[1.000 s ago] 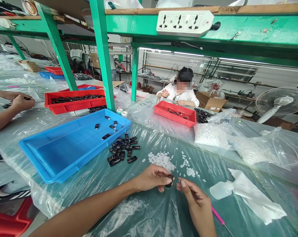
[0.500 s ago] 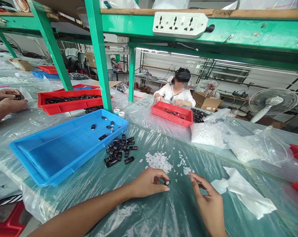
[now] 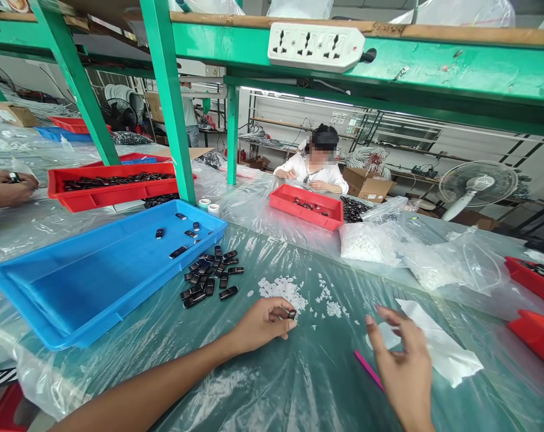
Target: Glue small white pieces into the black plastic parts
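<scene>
A small black piece (image 3: 292, 314) is held between the thumb and fingers of the left hand (image 3: 265, 324), above the green table (image 3: 308, 390), which is covered by clear plastic film. The right hand (image 3: 402, 354) is held open and well apart from the left, its thumb and fingers spread, with nothing seen to be gripped by it. A pink-handled tool (image 3: 368, 371) is seen lying just beside it, partly covered by the hand. Behind the fingers, a pale translucent item (image 3: 389, 336) is partly hidden, and a white sheet (image 3: 443, 342) is spread near it. Just beyond the left hand, a heap of white flat pieces (image 3: 283, 291) is laid out, with smaller white bits (image 3: 332, 308) scattered to its right. Further left, a pile of black pieces (image 3: 211, 276) is gathered beside the blue tray (image 3: 96, 276), in which a few more are contained at the right end. Across the table, a red tray (image 3: 305, 210) with dark pieces inside is placed in front of a person (image 3: 314, 168) in a white top
</scene>
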Demonstrator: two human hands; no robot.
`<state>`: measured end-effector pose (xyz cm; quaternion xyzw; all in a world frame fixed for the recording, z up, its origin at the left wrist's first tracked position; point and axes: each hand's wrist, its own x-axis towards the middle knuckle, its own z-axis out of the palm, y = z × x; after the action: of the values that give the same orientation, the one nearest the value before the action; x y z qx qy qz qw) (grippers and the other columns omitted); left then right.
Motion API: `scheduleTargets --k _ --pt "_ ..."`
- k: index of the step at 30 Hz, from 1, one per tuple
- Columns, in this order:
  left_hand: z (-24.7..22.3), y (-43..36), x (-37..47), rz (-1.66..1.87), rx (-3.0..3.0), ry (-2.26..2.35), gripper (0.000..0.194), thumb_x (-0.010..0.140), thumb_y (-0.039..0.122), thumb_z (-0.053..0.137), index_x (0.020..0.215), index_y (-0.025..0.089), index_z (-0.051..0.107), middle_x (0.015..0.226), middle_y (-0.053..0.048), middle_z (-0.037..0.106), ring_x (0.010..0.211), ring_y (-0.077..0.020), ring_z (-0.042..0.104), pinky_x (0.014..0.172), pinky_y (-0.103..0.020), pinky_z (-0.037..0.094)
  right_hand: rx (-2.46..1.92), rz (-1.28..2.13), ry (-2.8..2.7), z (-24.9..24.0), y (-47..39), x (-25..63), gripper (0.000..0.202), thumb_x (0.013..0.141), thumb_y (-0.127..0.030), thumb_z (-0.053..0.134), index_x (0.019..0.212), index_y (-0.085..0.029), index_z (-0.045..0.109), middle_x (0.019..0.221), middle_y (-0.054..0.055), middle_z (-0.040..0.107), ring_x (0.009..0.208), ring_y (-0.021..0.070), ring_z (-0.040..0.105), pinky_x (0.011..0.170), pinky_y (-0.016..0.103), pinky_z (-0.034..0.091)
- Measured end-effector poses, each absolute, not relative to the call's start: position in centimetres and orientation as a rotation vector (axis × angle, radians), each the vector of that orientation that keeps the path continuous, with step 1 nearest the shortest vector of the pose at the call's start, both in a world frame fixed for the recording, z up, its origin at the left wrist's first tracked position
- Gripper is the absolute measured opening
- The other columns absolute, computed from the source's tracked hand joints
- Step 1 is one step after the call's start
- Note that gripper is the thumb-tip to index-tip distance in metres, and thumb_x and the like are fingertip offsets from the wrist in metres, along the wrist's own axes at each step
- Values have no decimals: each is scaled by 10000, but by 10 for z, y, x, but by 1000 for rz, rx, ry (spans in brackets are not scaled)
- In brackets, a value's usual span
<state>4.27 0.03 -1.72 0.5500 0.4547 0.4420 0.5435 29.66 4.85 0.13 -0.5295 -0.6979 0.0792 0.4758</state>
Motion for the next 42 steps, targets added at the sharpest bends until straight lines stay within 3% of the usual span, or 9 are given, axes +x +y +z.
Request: scheduleTargets --k 7,13,17,23,27,30,34,37,42 --pt "-9 1 40 1036 1354 1076 387 782 421 627 1012 119 557 879 -86 592 711 -159 587 656 -267 467 -1119 49 -1948 -4 43 281 269 895 -399 473 1012 -201 612 996 74 583 917 248 505 773 372 411" --pt "-9 1 45 1031 1330 1030 336 746 354 674 933 91 580 862 -101 604 707 -141 560 627 -231 433 -1554 87 -1697 1 68 335 877 633 -573 683 1324 -123 383 1138 175 526 647 230 508 598 365 405" --pt "-11 0 45 1036 1336 1016 323 745 323 677 941 82 591 888 -108 610 718 -130 549 623 -210 416 -1799 458 -1819 -26 87 364 800 627 -573 642 1275 -178 391 1137 150 535 707 253 559 578 344 410" --pt "-10 -3 45 1008 1428 1022 311 761 323 666 972 102 608 969 -101 605 714 -111 539 624 -196 422 -1868 632 -1778 -26 84 353 556 588 -588 661 967 -197 550 972 146 609 828 340 577 661 418 431" --pt "-4 -6 46 978 1462 1018 322 766 325 660 1001 110 611 977 -101 602 756 -138 560 673 -227 456 -1418 966 -1673 -9 64 323 551 702 -520 658 1138 -230 490 1069 63 589 1048 261 521 873 349 415" --pt "-1 -7 46 943 1473 1029 329 767 334 659 1014 123 612 980 -98 602 784 -156 575 697 -245 473 -1181 1341 -1442 -4 45 300 553 734 -498 656 1187 -234 478 1118 48 562 1049 242 519 861 295 434" --pt "-1 -8 46 929 1482 1029 327 783 363 642 1025 145 608 986 -85 599 806 -162 582 710 -251 481 -913 1501 -1133 1 23 272 494 785 -440 625 1199 -219 471 824 30 563 667 174 533 662 291 469" --pt "-2 -9 46 935 1493 1032 323 783 368 642 1021 152 606 985 -78 597 805 -160 583 704 -246 480 -882 1509 -1037 5 13 258 448 795 -412 624 1175 -257 444 825 26 544 537 117 449 501 229 394" --pt "-3 -8 47 929 1493 1072 317 769 358 654 1004 152 603 962 -68 600 767 -148 576 654 -224 462 -806 1706 -826 -5 17 253 360 794 -453 619 1037 -212 507 708 -3 456 501 81 341 460 200 318"
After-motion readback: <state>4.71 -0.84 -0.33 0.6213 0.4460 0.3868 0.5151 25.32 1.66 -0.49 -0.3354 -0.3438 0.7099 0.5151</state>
